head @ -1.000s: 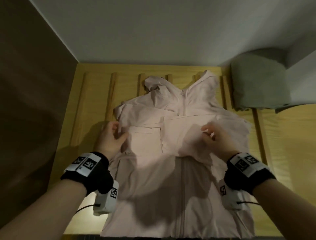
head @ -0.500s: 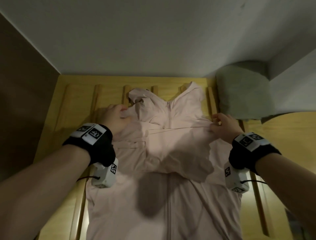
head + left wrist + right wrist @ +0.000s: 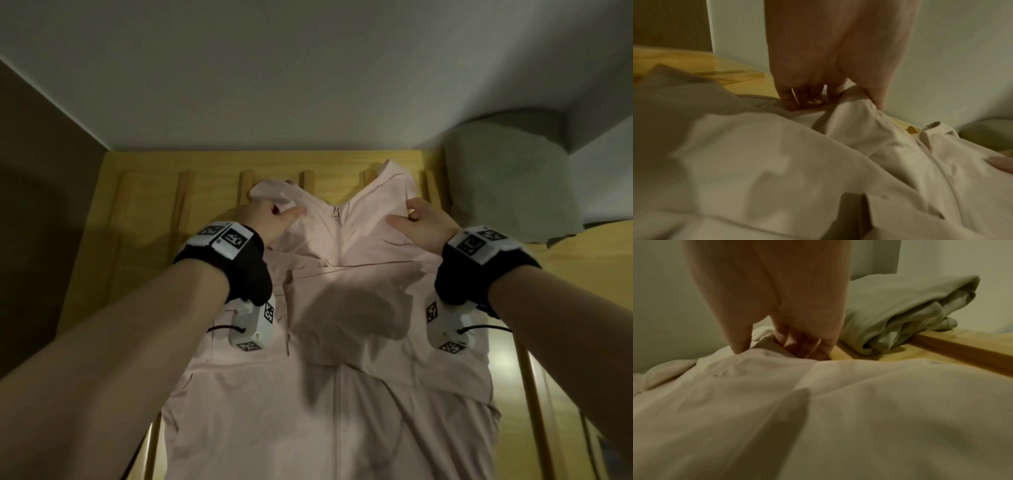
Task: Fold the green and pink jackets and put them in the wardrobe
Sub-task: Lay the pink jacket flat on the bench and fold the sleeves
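Note:
The pink jacket (image 3: 335, 394) lies front up on the wooden slatted frame (image 3: 144, 212), zip down the middle and both sleeves folded across the chest. My left hand (image 3: 274, 219) pinches the left shoulder by the collar; in the left wrist view thumb and curled fingers of the left hand (image 3: 830, 97) bunch the pink jacket (image 3: 777, 162). My right hand (image 3: 416, 222) grips the right shoulder near the collar, and the right wrist view shows the right hand (image 3: 785, 344) with fingers tucked under the pink jacket (image 3: 818, 410). The green jacket (image 3: 507, 178) sits folded at the far right; the green jacket (image 3: 900, 309) is just beyond my right hand.
A pale wall (image 3: 308, 68) runs along the far edge of the frame. A dark brown panel (image 3: 41, 205) stands on the left. Raised wooden slats (image 3: 527, 394) show on both sides of the pink jacket.
Both hands have moved from the folded sleeves at the chest up and outward to the shoulders by the collar, and now hold the cloth there. The view has moved closer.

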The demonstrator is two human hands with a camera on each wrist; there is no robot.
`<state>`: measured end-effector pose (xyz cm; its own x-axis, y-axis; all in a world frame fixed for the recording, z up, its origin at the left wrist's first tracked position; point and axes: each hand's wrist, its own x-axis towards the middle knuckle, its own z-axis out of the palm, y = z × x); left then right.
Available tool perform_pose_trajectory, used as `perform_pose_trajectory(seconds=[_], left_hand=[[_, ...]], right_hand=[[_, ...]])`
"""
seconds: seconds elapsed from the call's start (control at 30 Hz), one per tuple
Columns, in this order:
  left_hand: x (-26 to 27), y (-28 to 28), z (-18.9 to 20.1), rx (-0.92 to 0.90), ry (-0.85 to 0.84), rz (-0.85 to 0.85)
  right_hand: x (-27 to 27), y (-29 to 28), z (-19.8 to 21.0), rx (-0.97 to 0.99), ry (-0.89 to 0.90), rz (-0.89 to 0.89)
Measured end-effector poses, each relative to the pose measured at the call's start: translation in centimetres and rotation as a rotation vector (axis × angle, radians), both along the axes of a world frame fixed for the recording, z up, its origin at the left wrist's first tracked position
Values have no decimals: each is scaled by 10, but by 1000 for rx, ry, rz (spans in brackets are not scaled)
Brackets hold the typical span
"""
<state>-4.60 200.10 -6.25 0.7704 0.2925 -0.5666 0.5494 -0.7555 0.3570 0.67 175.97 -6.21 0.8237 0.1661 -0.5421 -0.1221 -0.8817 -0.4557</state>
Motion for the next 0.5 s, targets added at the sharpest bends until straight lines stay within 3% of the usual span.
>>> perform_pose_trajectory(seconds=[0.17,0.4,0.5], left_hand=[[7,-7,-1,-254,-161,187],[16,-10,4,-359,-157,181],[15,-8,11,-502,-213,253]], right_hand=[[11,3,-4,69,85,-77],[18,10,-5,144,104,-99],[20,12,1,234,102,-107]])
